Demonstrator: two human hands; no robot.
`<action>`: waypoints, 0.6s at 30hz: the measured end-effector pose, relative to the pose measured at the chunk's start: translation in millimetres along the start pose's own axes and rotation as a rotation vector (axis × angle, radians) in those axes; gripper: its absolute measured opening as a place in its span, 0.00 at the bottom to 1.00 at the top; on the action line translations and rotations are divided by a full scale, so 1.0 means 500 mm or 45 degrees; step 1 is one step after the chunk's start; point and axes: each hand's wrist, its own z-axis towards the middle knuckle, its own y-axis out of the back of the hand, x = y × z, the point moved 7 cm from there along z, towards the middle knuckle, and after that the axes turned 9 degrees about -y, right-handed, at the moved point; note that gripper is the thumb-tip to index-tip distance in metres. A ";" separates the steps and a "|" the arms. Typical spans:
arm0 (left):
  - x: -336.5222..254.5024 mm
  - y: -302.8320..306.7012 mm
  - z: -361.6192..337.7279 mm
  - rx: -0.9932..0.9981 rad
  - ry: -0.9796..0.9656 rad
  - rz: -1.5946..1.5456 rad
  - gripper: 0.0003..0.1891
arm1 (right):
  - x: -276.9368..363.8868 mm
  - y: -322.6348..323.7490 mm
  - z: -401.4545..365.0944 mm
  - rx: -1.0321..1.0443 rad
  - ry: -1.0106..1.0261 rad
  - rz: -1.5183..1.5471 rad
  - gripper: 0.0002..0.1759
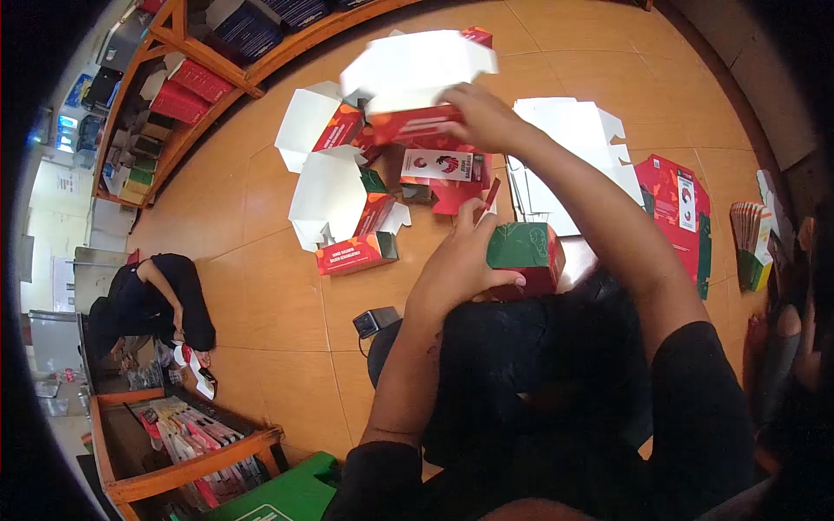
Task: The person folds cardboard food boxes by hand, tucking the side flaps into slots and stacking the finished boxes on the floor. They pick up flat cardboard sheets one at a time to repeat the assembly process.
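My left hand (456, 269) is wrapped round a green and red box (521, 252) near my lap. My right hand (486, 117), reaching farther forward, grips the red side of an open box (417, 74) with raised white flaps. Below that box lies a red piece with a white label (443, 165). Another open red box (334, 200) with white flaps stands to the left of it, and a small red box (356, 253) is in front. White flat cartons (569, 161) are stacked to the right, beside red printed sheets (673, 204).
A small black device (375, 321) sits on the tiled floor (287, 295). Another person (165, 304) bends down at the left. Wooden shelves (182, 148) hold boxes at the upper left. A wooden rack (191, 469) and a green panel (278, 495) are at the lower left.
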 end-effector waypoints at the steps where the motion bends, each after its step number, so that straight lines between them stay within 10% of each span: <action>1: 0.006 0.006 0.000 -0.015 0.040 -0.030 0.43 | 0.041 0.011 0.012 -0.213 0.186 -0.010 0.27; 7: 0.034 0.081 -0.018 -0.350 -0.081 0.107 0.42 | 0.025 0.147 -0.043 -0.022 -0.246 0.620 0.27; 10: 0.068 0.117 -0.033 -0.645 -0.023 -0.587 0.41 | -0.102 0.206 -0.180 0.069 -0.624 0.773 0.26; 18: 0.133 0.083 -0.034 -0.787 -0.003 -0.922 0.41 | -0.072 0.185 -0.338 0.063 -0.481 1.292 0.32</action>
